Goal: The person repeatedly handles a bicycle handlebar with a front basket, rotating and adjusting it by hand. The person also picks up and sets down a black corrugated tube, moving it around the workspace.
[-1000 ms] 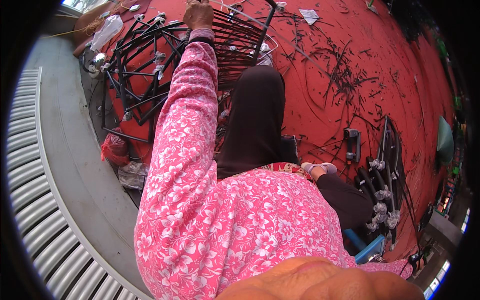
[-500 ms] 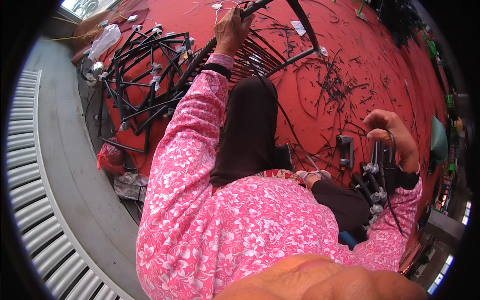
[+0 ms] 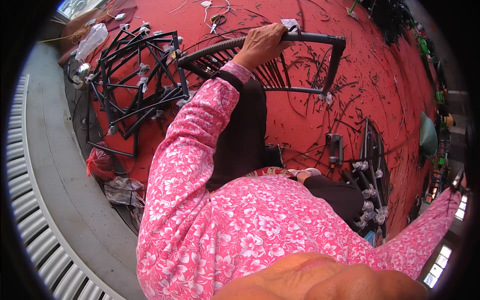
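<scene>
My left hand is closed around the top bar of a dark metal frame strung with close-set dark strips. A ridged wrapping of dark strip covers the bar to the left of the hand, while the part to the right looks smooth. The frame stands by my knee. My right arm reaches far out to the right; that hand is at the dark rim of the picture, its fingers hidden. A blurred dark strip crosses the floor on that side.
Several black metal frames with plastic-wrapped ends are piled at left. Scissors lie beyond my left hand. Strip scraps litter the red floor. A roller conveyor runs along the left; wrapped tubes lie by my right leg.
My right hand has swung from beside my right leg out to the right rim. My left hand has shifted right and slightly down, and the frame's bar now lies more level.
</scene>
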The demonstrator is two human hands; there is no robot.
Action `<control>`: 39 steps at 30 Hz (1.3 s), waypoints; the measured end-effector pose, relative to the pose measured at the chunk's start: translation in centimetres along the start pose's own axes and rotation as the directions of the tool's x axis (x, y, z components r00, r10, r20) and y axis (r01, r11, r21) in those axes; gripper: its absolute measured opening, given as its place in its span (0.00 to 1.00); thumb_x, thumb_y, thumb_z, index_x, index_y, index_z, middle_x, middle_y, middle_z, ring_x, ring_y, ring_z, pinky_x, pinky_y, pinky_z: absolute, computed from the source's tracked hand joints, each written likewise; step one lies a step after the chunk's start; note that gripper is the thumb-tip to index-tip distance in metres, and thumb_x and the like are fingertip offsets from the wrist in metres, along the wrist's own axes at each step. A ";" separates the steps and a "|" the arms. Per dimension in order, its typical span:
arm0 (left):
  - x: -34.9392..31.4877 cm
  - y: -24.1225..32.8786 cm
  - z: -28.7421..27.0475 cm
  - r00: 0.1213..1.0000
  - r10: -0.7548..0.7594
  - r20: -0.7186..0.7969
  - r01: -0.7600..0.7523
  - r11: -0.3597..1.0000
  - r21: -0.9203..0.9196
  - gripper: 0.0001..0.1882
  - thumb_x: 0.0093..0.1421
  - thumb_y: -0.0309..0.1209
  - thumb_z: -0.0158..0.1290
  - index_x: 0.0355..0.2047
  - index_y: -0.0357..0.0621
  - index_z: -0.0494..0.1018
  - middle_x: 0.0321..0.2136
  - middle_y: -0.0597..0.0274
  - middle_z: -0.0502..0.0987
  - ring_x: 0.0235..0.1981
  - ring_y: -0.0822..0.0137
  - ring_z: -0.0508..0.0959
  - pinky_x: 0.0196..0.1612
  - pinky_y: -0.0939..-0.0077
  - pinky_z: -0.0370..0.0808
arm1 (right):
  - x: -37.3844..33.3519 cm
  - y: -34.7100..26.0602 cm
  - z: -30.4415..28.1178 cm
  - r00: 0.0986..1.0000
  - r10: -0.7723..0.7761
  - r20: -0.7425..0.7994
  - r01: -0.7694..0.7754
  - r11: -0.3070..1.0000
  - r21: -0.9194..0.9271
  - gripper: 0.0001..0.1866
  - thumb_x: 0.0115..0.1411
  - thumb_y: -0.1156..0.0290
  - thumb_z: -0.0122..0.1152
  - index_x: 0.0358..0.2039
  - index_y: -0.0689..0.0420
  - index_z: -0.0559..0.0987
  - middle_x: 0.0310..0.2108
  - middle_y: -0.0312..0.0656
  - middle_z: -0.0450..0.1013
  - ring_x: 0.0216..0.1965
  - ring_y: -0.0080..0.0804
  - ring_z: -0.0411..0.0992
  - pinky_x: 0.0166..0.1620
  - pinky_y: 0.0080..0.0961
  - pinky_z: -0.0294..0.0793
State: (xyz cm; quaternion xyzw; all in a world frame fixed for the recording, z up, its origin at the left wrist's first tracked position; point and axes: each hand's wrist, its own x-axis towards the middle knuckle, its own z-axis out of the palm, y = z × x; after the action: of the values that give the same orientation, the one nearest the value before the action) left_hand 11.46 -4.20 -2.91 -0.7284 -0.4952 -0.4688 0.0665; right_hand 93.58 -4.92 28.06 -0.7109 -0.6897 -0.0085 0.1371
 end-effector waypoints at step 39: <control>2.1 4.0 -2.4 0.950 0.093 0.298 -0.008 0.962 -0.275 0.20 0.58 0.38 0.62 0.44 0.40 0.70 0.31 0.48 0.73 0.33 0.44 0.77 0.36 0.55 0.72 | -9.2 -41.7 55.2 0.889 -0.432 -0.151 0.457 0.853 0.252 0.17 0.65 0.68 0.61 0.53 0.55 0.79 0.47 0.43 0.71 0.51 0.47 0.72 0.55 0.41 0.72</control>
State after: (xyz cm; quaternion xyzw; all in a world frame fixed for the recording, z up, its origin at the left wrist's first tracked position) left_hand 13.25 -6.14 1.41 -0.8074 -0.4119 -0.4106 -0.0993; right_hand 42.40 -2.05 -19.27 -0.5043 -0.8226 0.0261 0.2613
